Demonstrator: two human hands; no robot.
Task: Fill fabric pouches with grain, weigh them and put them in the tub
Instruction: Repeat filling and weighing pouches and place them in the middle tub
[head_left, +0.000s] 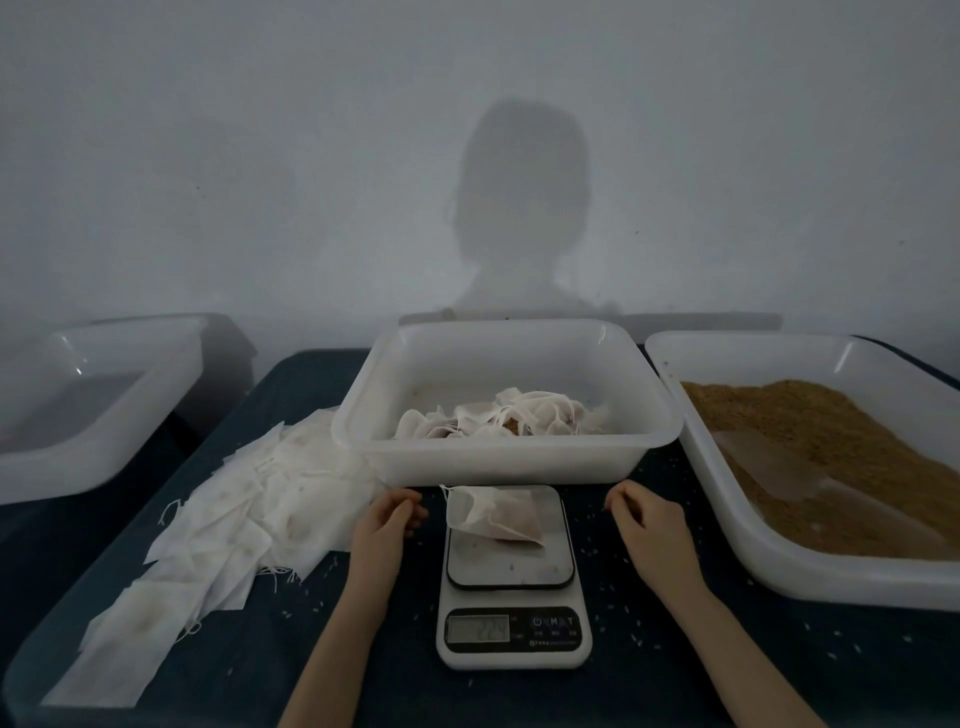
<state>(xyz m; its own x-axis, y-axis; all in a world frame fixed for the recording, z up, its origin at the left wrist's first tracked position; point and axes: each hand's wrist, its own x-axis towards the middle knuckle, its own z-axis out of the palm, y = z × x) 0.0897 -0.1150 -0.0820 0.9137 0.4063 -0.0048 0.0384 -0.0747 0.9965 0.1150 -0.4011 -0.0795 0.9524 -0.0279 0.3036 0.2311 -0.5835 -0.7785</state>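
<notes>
A filled white fabric pouch (494, 515) lies on the platform of a small white kitchen scale (511, 577), whose display is lit. My left hand (387, 519) rests on the table just left of the scale, fingers loosely curled, holding nothing. My right hand (647, 519) rests to the right of the scale, also loosely curled and empty. Behind the scale stands a white tub (519, 452) with several filled pouches (498, 418) inside. A second tub (810, 566) at the right holds brown grain (831, 441).
A heap of flat empty pouches (218, 525) spreads over the dark table (363, 665) at the left. Another white tub (78, 415) stands at the far left. Loose grains are scattered around the scale. A grey wall rises right behind the tubs.
</notes>
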